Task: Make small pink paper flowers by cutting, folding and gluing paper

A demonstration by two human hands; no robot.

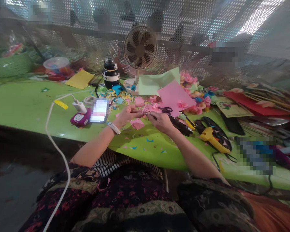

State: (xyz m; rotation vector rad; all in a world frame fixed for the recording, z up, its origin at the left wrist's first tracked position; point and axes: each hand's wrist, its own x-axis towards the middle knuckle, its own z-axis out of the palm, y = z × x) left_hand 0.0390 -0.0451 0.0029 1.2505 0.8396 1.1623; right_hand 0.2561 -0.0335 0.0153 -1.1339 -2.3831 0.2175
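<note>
My left hand (pixel 128 115), with a white band on the wrist, reaches in over the green table. Its fingers point right and close together at the tips. My right hand (pixel 161 121) meets it, thumb and fingers pinched. A small piece of pink paper (pixel 148 108) shows at the fingertips of both hands; its exact shape is unclear. Black-handled scissors (pixel 167 111) lie just beyond my right hand. Below the hands is a folded pink paper piece (pixel 137 123). A larger pink sheet (pixel 175 98) and a pale green sheet (pixel 157 84) lie behind.
A phone (pixel 99 111), purple box (pixel 80 119) and white cable (pixel 48 116) are left. A black bottle (pixel 110 74) and fan (pixel 140 48) stand behind. Pink paper flowers (pixel 188 78), a yellow glue gun (pixel 214 140) and stacked papers (pixel 268 106) lie right. Scraps litter the green table (pixel 26 103).
</note>
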